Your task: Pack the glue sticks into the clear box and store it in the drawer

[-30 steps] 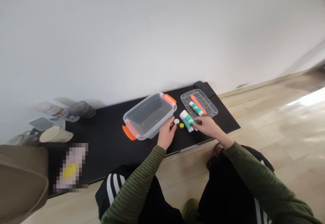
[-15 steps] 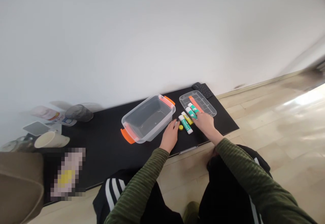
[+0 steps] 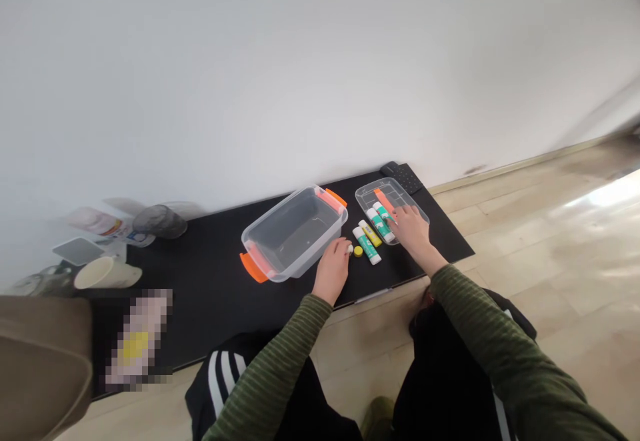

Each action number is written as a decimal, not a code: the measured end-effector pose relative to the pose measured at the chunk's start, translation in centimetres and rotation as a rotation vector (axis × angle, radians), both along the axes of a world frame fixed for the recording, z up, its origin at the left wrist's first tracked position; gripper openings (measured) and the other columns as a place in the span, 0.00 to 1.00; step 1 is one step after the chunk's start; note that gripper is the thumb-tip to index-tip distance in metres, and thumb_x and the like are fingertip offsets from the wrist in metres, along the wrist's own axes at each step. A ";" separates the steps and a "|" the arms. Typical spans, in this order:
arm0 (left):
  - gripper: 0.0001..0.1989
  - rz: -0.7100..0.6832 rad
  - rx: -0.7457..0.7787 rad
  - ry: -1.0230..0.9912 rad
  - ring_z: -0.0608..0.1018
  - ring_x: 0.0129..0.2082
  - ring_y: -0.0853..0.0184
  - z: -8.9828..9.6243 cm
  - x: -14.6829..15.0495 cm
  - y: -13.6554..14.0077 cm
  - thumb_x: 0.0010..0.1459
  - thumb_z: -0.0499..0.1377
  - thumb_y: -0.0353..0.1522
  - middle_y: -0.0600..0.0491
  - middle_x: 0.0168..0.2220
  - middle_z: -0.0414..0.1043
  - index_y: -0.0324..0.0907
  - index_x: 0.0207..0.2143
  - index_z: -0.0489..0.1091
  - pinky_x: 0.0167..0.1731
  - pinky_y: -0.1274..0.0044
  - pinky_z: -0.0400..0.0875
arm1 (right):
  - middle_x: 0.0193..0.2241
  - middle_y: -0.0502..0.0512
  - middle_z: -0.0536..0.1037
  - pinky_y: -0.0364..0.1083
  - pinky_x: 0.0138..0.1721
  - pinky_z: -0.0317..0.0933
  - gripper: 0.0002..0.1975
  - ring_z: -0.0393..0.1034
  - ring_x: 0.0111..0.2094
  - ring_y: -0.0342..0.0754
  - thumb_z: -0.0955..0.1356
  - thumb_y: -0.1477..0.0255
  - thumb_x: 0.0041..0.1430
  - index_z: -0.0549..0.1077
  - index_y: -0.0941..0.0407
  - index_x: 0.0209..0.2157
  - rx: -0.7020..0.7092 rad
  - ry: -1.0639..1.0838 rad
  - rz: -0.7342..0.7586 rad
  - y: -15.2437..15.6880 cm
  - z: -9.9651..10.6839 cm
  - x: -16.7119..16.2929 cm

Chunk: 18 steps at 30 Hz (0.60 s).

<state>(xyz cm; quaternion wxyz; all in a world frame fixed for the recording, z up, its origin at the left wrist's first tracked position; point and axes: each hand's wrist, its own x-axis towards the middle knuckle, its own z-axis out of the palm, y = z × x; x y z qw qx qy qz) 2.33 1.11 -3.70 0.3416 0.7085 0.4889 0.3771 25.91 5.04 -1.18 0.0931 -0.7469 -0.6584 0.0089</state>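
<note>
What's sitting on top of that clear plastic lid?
Two green-and-white tubes lie at the near-left side of the clear lid; an orange strip also shows there. The right hand covers another part, so anything beneath it can't be seen.

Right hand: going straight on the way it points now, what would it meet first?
The right hand would likely meet the nearest green-labelled glue stick on the clear lid first; whether they touch is unclear.

Two green cylindrical tubes with white ends [image 3: 381, 225] lie slantwise, side by side, on that clear plastic lid [image 3: 400, 191] over there. Nearer the box [image 3: 295, 234] sits a small round white piece [image 3: 351, 249], partly hidden.
</note>
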 end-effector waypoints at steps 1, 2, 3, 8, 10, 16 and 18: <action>0.14 0.016 -0.029 -0.060 0.71 0.53 0.56 0.3 0.0 -0.1 0.58 0.56 0.26 0.46 0.49 0.71 0.46 0.44 0.73 0.58 0.64 0.61 | 0.46 0.65 0.74 0.49 0.43 0.64 0.16 0.62 0.53 0.57 0.63 0.64 0.65 0.73 0.58 0.47 -0.020 0.007 -0.002 0.2 -0.2 0.1; 0.13 0.036 -0.067 -0.125 0.72 0.51 0.57 0.5 0.0 -0.2 0.57 0.57 0.26 0.46 0.48 0.72 0.46 0.44 0.74 0.58 0.64 0.61 | 0.47 0.65 0.73 0.50 0.43 0.64 0.16 0.61 0.53 0.58 0.63 0.63 0.65 0.74 0.58 0.47 -0.044 0.017 -0.006 0.4 -0.5 0.2; 0.13 0.059 -0.114 -0.192 0.73 0.50 0.57 0.7 -0.1 -0.3 0.56 0.59 0.27 0.47 0.46 0.73 0.46 0.43 0.74 0.57 0.64 0.63 | 0.46 0.65 0.73 0.50 0.42 0.64 0.16 0.61 0.53 0.58 0.62 0.63 0.65 0.74 0.57 0.46 -0.063 0.028 -0.011 0.5 -0.7 0.3; 0.16 0.126 -0.374 -0.500 0.77 0.43 0.62 0.8 0.0 -0.4 0.50 0.66 0.30 0.46 0.43 0.76 0.42 0.44 0.74 0.52 0.65 0.67 | 0.45 0.66 0.73 0.50 0.41 0.65 0.17 0.61 0.53 0.59 0.60 0.63 0.66 0.76 0.58 0.43 -0.079 0.039 -0.015 0.6 -1.4 0.2; 0.18 0.119 -0.439 -0.593 0.77 0.43 0.63 0.8 0.1 -0.3 0.49 0.68 0.33 0.46 0.44 0.76 0.41 0.44 0.74 0.53 0.66 0.68 | 0.45 0.66 0.73 0.49 0.41 0.65 0.17 0.62 0.53 0.59 0.60 0.64 0.66 0.76 0.58 0.43 -0.085 0.029 -0.017 0.6 -1.4 0.2; 0.20 0.085 -0.597 -0.876 0.78 0.44 0.64 1.6 0.2 -0.7 0.50 0.68 0.38 0.48 0.44 0.77 0.40 0.44 0.75 0.55 0.65 0.68 | 0.41 0.69 0.76 0.50 0.43 0.63 0.16 0.70 0.47 0.59 0.60 0.69 0.66 0.71 0.64 0.46 -0.112 0.025 -0.107 0.6 -0.7 0.1; 0.19 0.080 -0.634 -0.961 0.78 0.44 0.64 2.1 0.1 -0.8 0.51 0.69 0.37 0.48 0.43 0.77 0.38 0.44 0.75 0.56 0.65 0.68 | 0.38 0.68 0.78 0.50 0.42 0.62 0.16 0.73 0.43 0.58 0.60 0.69 0.66 0.71 0.64 0.47 -0.107 0.073 -0.150 0.5 -0.2 0.3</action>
